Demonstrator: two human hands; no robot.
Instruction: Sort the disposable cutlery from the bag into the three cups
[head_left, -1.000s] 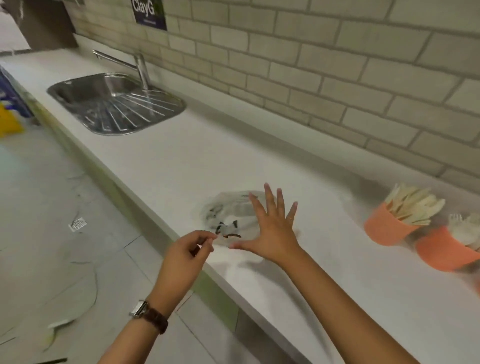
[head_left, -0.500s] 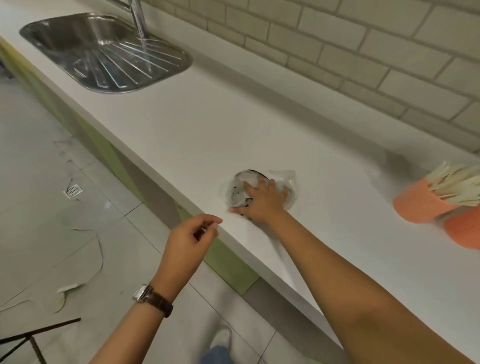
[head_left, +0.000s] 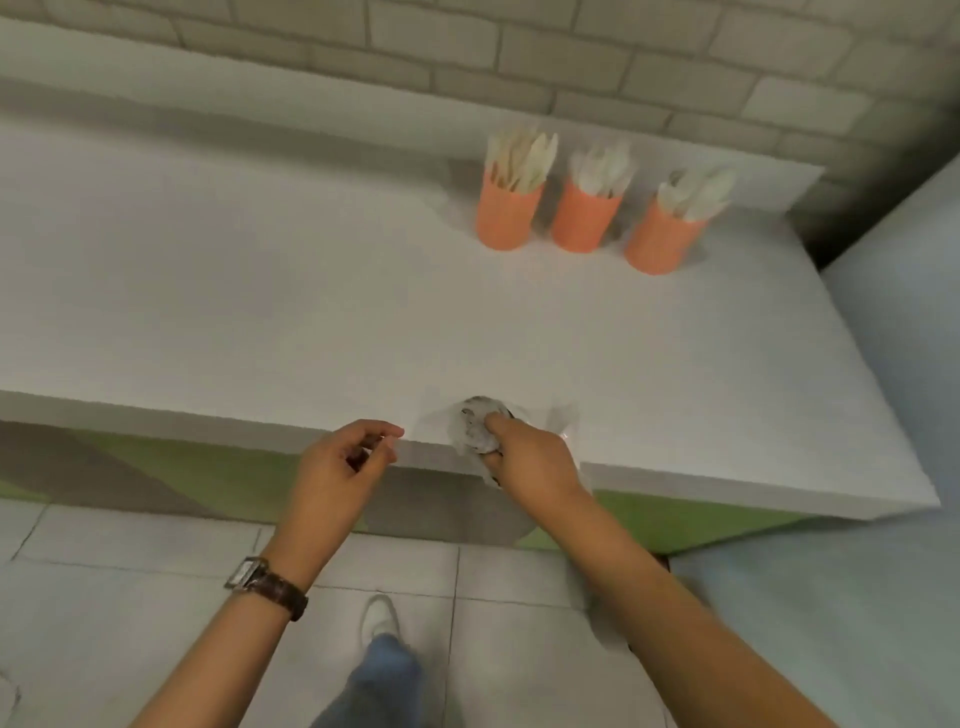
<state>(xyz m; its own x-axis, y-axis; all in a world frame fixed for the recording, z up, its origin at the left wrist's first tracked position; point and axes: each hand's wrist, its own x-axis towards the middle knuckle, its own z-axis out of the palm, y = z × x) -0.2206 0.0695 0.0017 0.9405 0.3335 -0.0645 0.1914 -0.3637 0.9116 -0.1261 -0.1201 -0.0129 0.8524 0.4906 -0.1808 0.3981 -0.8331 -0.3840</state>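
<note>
A crumpled clear plastic bag (head_left: 475, 428) with dark print lies at the front edge of the white counter (head_left: 260, 312). My right hand (head_left: 524, 457) grips it, fingers curled round the wad. My left hand (head_left: 348, 462) hovers just left of the bag at the counter edge, fingers loosely curled with the fingertips close to the thumb; nothing shows in it. Three orange cups stand in a row at the back right: the left cup (head_left: 509, 213), the middle cup (head_left: 586, 218) and the right cup (head_left: 662, 239), each holding several pieces of pale cutlery.
A brick wall (head_left: 467, 47) runs behind the counter. The counter ends at the right by a pale blue surface (head_left: 904, 364). Below are a green cabinet front (head_left: 208, 467), floor tiles and my shoe (head_left: 379, 618).
My right hand went from spread open above the bag to pressing on it, then to clutching it into a wad. The view swung right, bringing all three cups in. My left hand kept its pose.
</note>
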